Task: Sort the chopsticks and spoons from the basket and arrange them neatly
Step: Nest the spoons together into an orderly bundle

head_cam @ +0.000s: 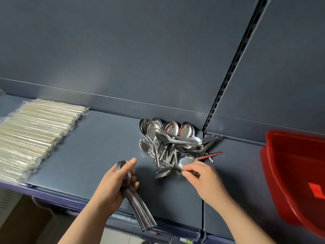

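A loose pile of steel spoons [168,138] lies on the dark blue shelf [98,148] against its back wall. My left hand [114,184] grips a nested stack of spoons [139,210], bowls up by my thumb, handles fanning down past the shelf's front edge. At the pile's near edge, my right hand [202,178] pinches the handle of a single spoon [162,172] whose bowl points left. Wrapped chopsticks [33,136] lie side by side in a neat row at the left. The red basket [295,173] stands tilted at the right.
A slotted black upright [233,67] runs up the back wall just right of the spoon pile. A seam in the shelf [203,208] runs forward under my right wrist. Below the shelf's front edge at the lower left, brown cardboard shows.
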Action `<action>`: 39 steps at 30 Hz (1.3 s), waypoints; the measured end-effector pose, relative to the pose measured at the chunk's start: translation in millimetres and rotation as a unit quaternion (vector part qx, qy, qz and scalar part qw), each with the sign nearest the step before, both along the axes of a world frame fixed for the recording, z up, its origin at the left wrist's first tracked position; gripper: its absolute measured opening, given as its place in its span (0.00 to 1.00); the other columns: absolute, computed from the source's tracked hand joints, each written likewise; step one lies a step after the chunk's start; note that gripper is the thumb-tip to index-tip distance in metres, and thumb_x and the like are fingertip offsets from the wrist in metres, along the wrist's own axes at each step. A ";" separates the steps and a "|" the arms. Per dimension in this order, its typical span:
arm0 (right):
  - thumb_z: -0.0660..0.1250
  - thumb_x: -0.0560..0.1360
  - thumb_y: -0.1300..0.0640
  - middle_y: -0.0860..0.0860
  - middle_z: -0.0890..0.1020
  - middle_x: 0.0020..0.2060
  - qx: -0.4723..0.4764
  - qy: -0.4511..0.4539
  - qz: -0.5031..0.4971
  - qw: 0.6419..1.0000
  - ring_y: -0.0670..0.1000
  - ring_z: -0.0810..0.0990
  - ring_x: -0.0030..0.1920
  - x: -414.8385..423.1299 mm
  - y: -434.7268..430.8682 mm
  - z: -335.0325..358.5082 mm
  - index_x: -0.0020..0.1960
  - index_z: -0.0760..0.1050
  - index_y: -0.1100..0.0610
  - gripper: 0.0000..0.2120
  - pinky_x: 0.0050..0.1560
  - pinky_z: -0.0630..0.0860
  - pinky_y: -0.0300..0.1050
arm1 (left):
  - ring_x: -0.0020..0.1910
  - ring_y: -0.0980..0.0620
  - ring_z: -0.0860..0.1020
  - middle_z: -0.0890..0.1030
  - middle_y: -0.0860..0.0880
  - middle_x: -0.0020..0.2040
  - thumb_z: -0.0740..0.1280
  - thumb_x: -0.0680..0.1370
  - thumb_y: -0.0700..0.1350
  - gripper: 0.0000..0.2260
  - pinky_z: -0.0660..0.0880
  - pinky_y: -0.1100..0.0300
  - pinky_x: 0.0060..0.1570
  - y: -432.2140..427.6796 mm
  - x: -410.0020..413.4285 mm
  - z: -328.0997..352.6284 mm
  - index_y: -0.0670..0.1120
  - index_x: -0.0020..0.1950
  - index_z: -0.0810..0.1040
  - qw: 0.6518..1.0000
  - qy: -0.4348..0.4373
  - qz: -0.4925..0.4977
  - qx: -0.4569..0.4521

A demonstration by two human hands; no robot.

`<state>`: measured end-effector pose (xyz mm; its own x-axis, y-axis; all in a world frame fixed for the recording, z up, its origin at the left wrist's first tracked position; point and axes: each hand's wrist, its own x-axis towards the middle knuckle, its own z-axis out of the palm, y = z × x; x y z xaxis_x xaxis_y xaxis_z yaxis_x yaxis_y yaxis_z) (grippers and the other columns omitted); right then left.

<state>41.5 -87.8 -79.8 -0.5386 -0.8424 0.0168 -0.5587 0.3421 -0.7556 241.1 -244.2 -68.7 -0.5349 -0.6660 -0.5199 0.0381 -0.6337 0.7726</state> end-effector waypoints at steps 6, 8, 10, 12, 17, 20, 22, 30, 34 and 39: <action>0.66 0.76 0.58 0.46 0.77 0.24 0.029 -0.219 -0.031 0.975 0.42 0.70 0.25 48.3 -16.4 7.0 0.42 0.82 0.53 0.07 0.29 0.67 0.35 | 0.31 0.52 0.75 0.76 0.46 0.34 0.79 0.64 0.43 0.19 0.75 0.61 0.30 13.7 -9.8 -1.3 0.40 0.49 0.75 0.996 0.032 -0.078 -0.036; 0.67 0.75 0.59 0.48 0.78 0.24 0.024 -0.263 -0.040 0.964 0.42 0.72 0.24 59.7 -21.5 8.7 0.44 0.82 0.49 0.07 0.27 0.67 0.34 | 0.33 0.53 0.78 0.79 0.46 0.36 0.75 0.68 0.44 0.16 0.76 0.61 0.33 13.7 -14.2 -1.4 0.40 0.51 0.76 0.995 0.029 -0.077 -0.059; 0.67 0.75 0.58 0.50 0.80 0.26 0.026 -0.294 -0.034 0.955 0.45 0.73 0.25 62.2 -22.7 12.8 0.44 0.82 0.49 0.07 0.27 0.70 0.37 | 0.34 0.53 0.79 0.80 0.46 0.37 0.71 0.73 0.44 0.09 0.76 0.61 0.33 10.7 -16.3 -3.9 0.43 0.51 0.77 0.994 0.020 -0.069 -0.081; 0.67 0.76 0.56 0.49 0.82 0.31 0.035 -0.285 -0.014 0.958 0.45 0.77 0.29 59.1 -22.2 17.3 0.46 0.83 0.47 0.08 0.32 0.74 0.37 | 0.34 0.51 0.80 0.81 0.45 0.37 0.68 0.77 0.41 0.01 0.77 0.60 0.33 6.1 -16.6 -6.5 0.45 0.47 0.78 0.995 0.010 -0.064 -0.082; 0.66 0.77 0.55 0.41 0.80 0.48 0.058 0.049 -0.078 0.994 0.43 0.79 0.43 39.3 -21.9 16.6 0.53 0.82 0.48 0.08 0.47 0.76 0.39 | 0.42 0.42 0.84 0.84 0.39 0.45 0.59 0.77 0.29 0.09 0.81 0.51 0.38 -14.5 -13.2 -7.1 0.40 0.49 0.75 0.998 0.039 -0.035 -0.018; 0.66 0.76 0.55 0.42 0.79 0.49 0.131 0.118 -0.055 0.983 0.45 0.78 0.47 35.8 -26.4 12.0 0.56 0.80 0.48 0.10 0.46 0.73 0.40 | 0.37 0.44 0.83 0.82 0.41 0.42 0.57 0.76 0.27 0.13 0.81 0.51 0.36 -28.8 -8.6 -7.6 0.42 0.52 0.75 0.999 0.013 -0.029 -0.022; 0.65 0.76 0.56 0.44 0.79 0.44 0.148 0.132 -0.052 0.979 0.46 0.77 0.44 36.8 -29.8 9.4 0.53 0.80 0.46 0.10 0.42 0.72 0.42 | 0.35 0.45 0.81 0.81 0.42 0.40 0.61 0.77 0.30 0.09 0.81 0.52 0.35 -34.8 -7.5 -8.1 0.41 0.52 0.76 1.000 0.005 -0.024 -0.019; 0.67 0.76 0.59 0.44 0.71 0.26 0.005 -0.078 -0.055 0.995 0.42 0.66 0.28 42.6 -25.9 4.2 0.46 0.83 0.48 0.08 0.31 0.62 0.33 | 0.40 0.42 0.81 0.80 0.40 0.40 0.71 0.74 0.44 0.11 0.81 0.53 0.35 -43.9 -13.7 -10.0 0.38 0.46 0.74 1.000 0.020 -0.005 -0.002; 0.65 0.75 0.56 0.57 0.69 0.29 -0.002 -0.114 -0.027 0.993 0.43 0.62 0.31 47.8 -24.3 5.9 0.46 0.79 0.63 0.11 0.33 0.60 0.42 | 0.48 0.36 0.81 0.81 0.34 0.49 0.72 0.73 0.44 0.13 0.81 0.50 0.36 -47.7 -15.4 -9.1 0.39 0.50 0.73 1.000 0.012 -0.007 0.005; 0.69 0.74 0.57 0.52 0.84 0.38 -0.001 -0.160 -0.049 0.986 0.43 0.74 0.32 49.9 -20.3 15.2 0.39 0.83 0.35 0.16 0.36 0.69 0.37 | 0.38 0.41 0.83 0.82 0.38 0.38 0.75 0.67 0.47 0.18 0.81 0.52 0.37 -52.8 -11.1 -7.9 0.38 0.48 0.75 0.999 0.007 -0.033 -0.025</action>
